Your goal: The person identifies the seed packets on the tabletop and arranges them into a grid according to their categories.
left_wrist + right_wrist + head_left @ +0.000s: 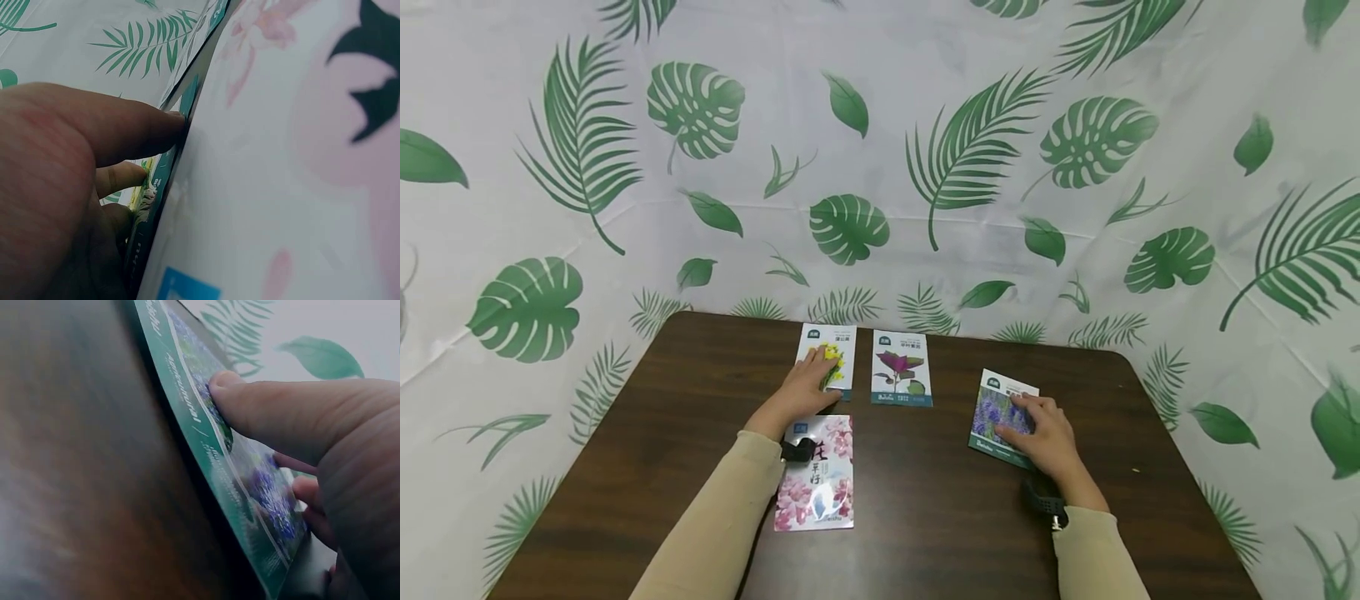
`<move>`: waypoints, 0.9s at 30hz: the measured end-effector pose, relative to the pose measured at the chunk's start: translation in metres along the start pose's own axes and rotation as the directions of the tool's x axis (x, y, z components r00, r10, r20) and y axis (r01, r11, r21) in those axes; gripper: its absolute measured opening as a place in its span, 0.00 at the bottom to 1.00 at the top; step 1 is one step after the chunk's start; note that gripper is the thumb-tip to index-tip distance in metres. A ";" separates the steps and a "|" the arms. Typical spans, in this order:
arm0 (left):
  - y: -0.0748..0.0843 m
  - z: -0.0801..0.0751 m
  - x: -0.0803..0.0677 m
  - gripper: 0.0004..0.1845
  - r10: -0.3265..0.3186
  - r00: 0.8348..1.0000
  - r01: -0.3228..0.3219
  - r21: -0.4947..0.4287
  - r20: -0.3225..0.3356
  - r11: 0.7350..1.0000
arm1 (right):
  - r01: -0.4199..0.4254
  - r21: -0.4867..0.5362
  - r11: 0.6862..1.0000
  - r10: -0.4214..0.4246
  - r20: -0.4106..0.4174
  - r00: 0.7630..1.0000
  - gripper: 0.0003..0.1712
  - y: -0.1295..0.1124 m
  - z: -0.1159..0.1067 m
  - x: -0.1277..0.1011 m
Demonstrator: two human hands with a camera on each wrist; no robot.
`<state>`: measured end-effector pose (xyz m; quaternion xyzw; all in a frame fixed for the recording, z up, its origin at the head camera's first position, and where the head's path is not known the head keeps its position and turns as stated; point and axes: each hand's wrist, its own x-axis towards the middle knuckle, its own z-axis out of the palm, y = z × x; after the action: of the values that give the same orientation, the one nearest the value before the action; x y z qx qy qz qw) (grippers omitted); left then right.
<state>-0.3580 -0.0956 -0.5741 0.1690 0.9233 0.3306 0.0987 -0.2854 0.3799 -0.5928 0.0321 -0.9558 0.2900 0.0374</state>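
Note:
My left hand point(805, 385) rests on a seed packet with yellow flowers point(847, 360) at the back of the table, fingers over its picture. In the left wrist view its thumb point(140, 125) lies at the packet's teal bottom edge. On the right, my right hand point(1047, 432) holds a seed packet with purple flowers point(992, 408), which lies slanted. Its thumb point(269, 409) presses on the printed front, and the other fingers are at the packet's side edge in the right wrist view. Just below the left hand is a pink-blossom seed packet point(815, 500), partly covered by the wrist camera.
A seed packet with a dark magenta plant point(901, 367) lies beside the yellow one at the back. The brown wooden table point(940, 500) meets a white leaf-print cloth point(865, 292) at its far edge. A wrist camera point(1043, 500) sits on the right wrist.

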 end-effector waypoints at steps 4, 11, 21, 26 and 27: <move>0.000 0.001 0.001 0.41 -0.004 1.000 0.004 0.004 0.002 1.000 | 0.017 -0.031 0.999 -0.018 -0.012 1.000 0.47 -0.009 0.008 -0.009; -0.003 0.003 0.003 0.41 -0.007 1.000 0.007 0.007 -0.004 1.000 | 0.044 -0.064 0.997 -0.045 -0.004 0.999 0.47 -0.025 0.017 -0.020; -0.003 0.008 0.001 0.41 -0.008 1.000 0.008 -0.002 -0.001 1.000 | 0.111 -0.014 0.994 -0.110 0.033 0.993 0.43 -0.042 0.024 -0.026; -0.002 0.005 0.001 0.41 -0.001 1.000 0.001 0.005 -0.003 1.000 | 0.156 -0.010 0.988 -0.154 0.142 0.978 0.43 -0.061 0.034 -0.025; -0.001 0.003 0.002 0.41 0.000 1.000 0.000 0.005 -0.003 1.000 | 0.176 -0.007 0.984 -0.173 0.155 0.973 0.43 -0.065 0.036 -0.024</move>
<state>-0.3589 -0.0942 -0.5775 0.1689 0.9242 0.3287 0.0967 -0.2577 0.3069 -0.5889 0.1378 -0.9523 0.2722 -0.0109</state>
